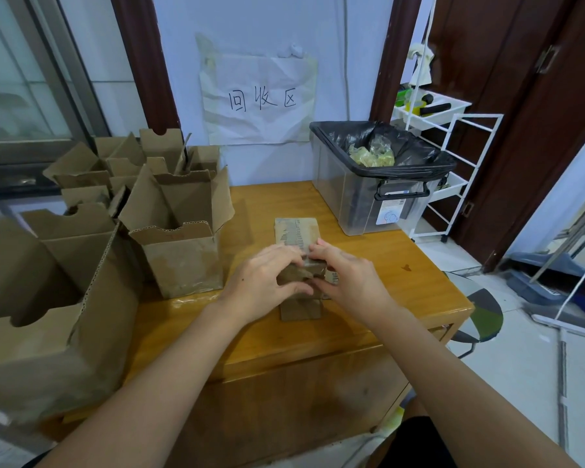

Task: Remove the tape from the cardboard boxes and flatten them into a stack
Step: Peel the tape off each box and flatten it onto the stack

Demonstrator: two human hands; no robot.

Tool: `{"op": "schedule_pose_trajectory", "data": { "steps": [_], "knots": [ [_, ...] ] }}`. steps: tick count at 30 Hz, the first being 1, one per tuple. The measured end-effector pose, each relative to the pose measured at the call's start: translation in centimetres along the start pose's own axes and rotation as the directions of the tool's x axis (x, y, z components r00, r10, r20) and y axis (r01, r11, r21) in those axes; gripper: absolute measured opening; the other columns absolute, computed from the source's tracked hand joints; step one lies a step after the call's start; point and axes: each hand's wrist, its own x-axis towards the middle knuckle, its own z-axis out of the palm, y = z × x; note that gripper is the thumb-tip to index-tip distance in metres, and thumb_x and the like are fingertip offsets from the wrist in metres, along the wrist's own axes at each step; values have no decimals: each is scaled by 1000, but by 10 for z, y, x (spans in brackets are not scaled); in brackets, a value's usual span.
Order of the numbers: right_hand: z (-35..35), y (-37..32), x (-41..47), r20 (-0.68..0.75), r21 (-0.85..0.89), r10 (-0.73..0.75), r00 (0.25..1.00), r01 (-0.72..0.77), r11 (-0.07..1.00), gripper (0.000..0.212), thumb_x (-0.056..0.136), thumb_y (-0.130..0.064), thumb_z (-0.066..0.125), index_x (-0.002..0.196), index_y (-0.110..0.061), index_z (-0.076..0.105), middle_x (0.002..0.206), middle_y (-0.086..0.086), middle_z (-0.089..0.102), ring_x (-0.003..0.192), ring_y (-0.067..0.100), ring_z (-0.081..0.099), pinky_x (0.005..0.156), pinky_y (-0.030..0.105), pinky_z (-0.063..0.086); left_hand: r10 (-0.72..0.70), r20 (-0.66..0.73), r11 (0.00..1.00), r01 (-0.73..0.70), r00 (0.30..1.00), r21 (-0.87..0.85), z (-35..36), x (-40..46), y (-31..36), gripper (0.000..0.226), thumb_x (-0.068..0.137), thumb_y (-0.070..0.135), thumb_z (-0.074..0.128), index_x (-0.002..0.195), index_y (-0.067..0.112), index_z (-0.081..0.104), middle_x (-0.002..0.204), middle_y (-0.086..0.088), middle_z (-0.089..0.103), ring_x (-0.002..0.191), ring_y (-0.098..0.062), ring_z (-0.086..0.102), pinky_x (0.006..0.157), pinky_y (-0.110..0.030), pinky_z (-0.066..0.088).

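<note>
Gripping a flattened cardboard box [298,265] at the middle of the wooden table [402,282], the left hand [267,282] and right hand [345,278] both pinch it with curled fingers. Open boxes [179,231] stand crowded at the left. Behind, a wall sheet [259,99] reads "回收区", beside a bag-lined clear bin [375,184] whose small label is illegible.

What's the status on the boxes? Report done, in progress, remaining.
Done: wads of tape lie in the lined bin.
In hand: left hand and right hand work at tape on a flattened box lying on the table.
Left: several open boxes stand unflattened at left.
</note>
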Motion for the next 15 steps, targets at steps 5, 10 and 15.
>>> {"op": "schedule_pose_trajectory", "data": {
  "steps": [5, 10, 15],
  "knots": [
    [1, 0, -2, -11, -8, -7, 1000, 7, 1000, 54, 87, -25, 77, 137, -20, 59, 146, 8, 57, 137, 18, 52, 107, 44, 51, 43, -88, 999, -40, 995, 33, 3, 3, 3, 24, 94, 38, 66, 105, 18, 74, 118, 1, 75, 119, -14, 65, 107, -34, 49],
    [3, 0, -1, -15, -10, -7, 1000, 7, 1000, 51, 89, -25, 76, 137, -17, 60, 146, 9, 57, 136, 17, 53, 106, 42, 53, 39, -124, 995, -27, 991, 96, 9, 11, 4, 18, 97, 34, 66, 97, 17, 71, 100, 3, 73, 103, -15, 66, 91, -34, 54],
    [2, 0, -2, -21, 5, -19, 1000, 19, 1000, 51, 89, -27, 75, 137, -17, 60, 145, 7, 58, 138, 15, 51, 107, 40, 52, 37, -128, 997, -28, 991, 69, 11, 10, 3, 20, 98, 35, 65, 96, 16, 70, 99, 3, 72, 101, -14, 64, 91, -34, 52]
  ]
}}
